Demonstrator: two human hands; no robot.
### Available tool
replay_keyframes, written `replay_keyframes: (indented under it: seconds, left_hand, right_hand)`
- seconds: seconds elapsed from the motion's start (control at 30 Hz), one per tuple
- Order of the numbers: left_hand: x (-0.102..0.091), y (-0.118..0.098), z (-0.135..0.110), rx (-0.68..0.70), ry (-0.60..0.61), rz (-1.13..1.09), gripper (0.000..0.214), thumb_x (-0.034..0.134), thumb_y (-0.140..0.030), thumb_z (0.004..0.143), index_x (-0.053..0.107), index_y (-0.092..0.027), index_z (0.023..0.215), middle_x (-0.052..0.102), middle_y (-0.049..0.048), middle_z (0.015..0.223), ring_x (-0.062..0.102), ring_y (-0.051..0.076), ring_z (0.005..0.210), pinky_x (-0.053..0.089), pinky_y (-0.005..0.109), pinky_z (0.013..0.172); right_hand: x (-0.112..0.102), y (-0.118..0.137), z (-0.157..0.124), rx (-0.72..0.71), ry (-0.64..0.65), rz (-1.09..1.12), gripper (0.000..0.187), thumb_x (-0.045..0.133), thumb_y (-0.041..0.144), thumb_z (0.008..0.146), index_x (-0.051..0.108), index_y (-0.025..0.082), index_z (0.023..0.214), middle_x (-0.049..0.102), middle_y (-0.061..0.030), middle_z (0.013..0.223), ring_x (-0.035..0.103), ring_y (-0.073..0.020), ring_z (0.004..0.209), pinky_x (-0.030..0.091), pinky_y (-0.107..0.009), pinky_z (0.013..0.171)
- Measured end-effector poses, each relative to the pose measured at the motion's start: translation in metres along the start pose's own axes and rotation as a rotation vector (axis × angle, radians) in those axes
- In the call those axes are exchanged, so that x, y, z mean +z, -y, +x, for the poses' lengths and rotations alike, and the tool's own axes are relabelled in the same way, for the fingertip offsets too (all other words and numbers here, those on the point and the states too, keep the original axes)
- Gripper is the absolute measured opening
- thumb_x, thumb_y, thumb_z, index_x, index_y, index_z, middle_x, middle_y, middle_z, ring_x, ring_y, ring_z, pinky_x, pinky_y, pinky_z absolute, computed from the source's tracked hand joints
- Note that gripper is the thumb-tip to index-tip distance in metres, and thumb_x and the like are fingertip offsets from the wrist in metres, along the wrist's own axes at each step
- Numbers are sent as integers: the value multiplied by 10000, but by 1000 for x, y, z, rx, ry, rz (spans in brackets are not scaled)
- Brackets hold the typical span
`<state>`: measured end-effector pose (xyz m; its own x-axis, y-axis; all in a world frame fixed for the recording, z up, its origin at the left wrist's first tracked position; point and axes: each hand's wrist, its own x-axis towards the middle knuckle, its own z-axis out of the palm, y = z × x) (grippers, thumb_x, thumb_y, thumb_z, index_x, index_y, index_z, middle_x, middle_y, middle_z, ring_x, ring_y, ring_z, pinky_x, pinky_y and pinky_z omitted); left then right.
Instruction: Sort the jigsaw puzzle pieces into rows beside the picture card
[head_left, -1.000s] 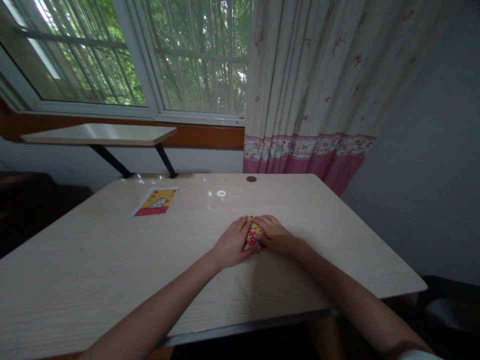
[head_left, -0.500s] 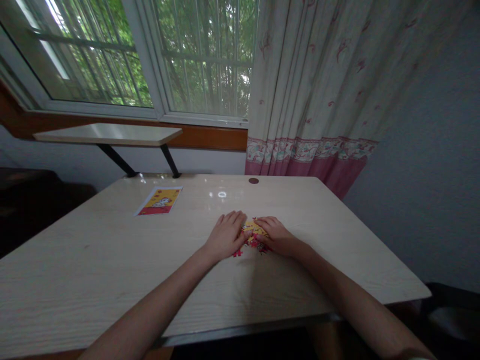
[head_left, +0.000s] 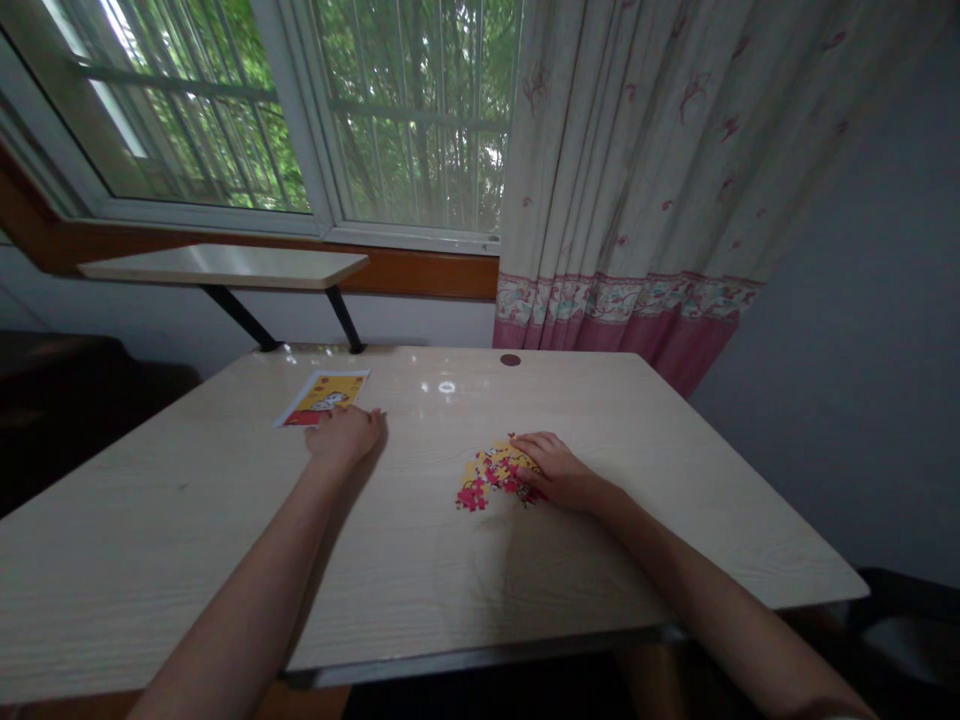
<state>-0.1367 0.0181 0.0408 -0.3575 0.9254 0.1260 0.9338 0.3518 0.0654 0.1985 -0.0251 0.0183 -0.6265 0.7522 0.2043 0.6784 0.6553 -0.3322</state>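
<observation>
A pile of small red and yellow jigsaw pieces [head_left: 484, 472] lies on the middle of the table. My right hand [head_left: 559, 472] rests flat at the pile's right side, fingers stretched over some pieces and covering them. Further left, my left hand [head_left: 345, 436] is at the near edge of a printed picture sheet [head_left: 341, 385], its fingers apart and overlapping the lower right corner. The sheet shows a white cartoon figure on yellow and red. Whether the left fingertips touch the paper I cannot tell.
The pale wooden table [head_left: 420, 590] has a dark round cable cap [head_left: 511, 360] near its back edge. At the back left, a raised shelf [head_left: 232, 265] stands on black supports. Behind are a barred window and a patterned curtain [head_left: 622, 200].
My left hand has moved left from the jigsaw pile to the picture sheet, uncovering the pieces on the pile's left side. My right hand has stayed on the pile.
</observation>
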Motion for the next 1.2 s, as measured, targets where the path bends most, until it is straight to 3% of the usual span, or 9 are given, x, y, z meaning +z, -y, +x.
replay_keyframes:
  seconds: [0.17, 0.43, 0.67, 0.77, 0.93, 1.03, 1.2]
  left_hand:
    - [2, -20, -14, 95, -9, 19, 516, 321, -453, 871, 614, -58, 1027, 545, 232, 1152, 543, 386, 1009, 364, 526, 860]
    - [4, -67, -61, 529, -22, -35, 460, 277, -449, 900, 599, -130, 978, 576, 159, 1088, 546, 310, 993, 386, 463, 842]
    - [8, -80, -74, 683, 8, -116, 384, 333, -382, 914, 511, -147, 1162, 529, 131, 1229, 479, 259, 1130, 349, 411, 927]
    - [6, -80, -76, 654, -30, -101, 414, 342, -392, 909, 488, -136, 1200, 499, 136, 1274, 441, 261, 1170, 327, 406, 955]
    - [4, -80, -83, 451, -67, -17, 466, 336, -459, 888, 538, -104, 1114, 544, 178, 1166, 467, 317, 1091, 368, 435, 874]
    - [5, -81, -86, 469, -39, -5, 462, 320, -458, 890, 565, -101, 1051, 562, 177, 1115, 494, 321, 1038, 374, 453, 849]
    - [6, -83, -89, 559, -31, -40, 458, 306, -447, 902, 524, -116, 1131, 551, 169, 1153, 482, 312, 1065, 375, 458, 850]
  right_hand:
    - [1, -1, 0, 4, 11, -2, 490, 363, 435, 914, 433, 150, 1308, 474, -110, 1316, 408, -223, 1179, 303, -391, 1032]
    - [4, -4, 0, 7, 7, -7, 501, 361, 452, 913, 435, 152, 1306, 481, -115, 1308, 406, -218, 1182, 301, -388, 1029]
    - [3, -3, 0, -6, -3, -13, 498, 362, 452, 913, 442, 151, 1301, 488, -114, 1299, 415, -219, 1168, 307, -381, 1024]
    - [3, -4, 0, -3, 3, -6, 499, 359, 453, 913, 440, 152, 1303, 479, -111, 1309, 414, -219, 1165, 306, -382, 1025]
    - [5, -7, 0, -1, 15, -4, 507, 359, 451, 914, 431, 142, 1310, 470, -115, 1318, 407, -217, 1172, 300, -378, 1030]
    - [5, -6, 0, 4, 16, -9, 505, 355, 450, 915, 433, 142, 1307, 475, -118, 1312, 411, -213, 1171, 302, -379, 1028]
    - [2, -2, 0, 12, 15, -4, 497, 359, 446, 914, 437, 149, 1305, 474, -112, 1315, 414, -220, 1173, 308, -385, 1024]
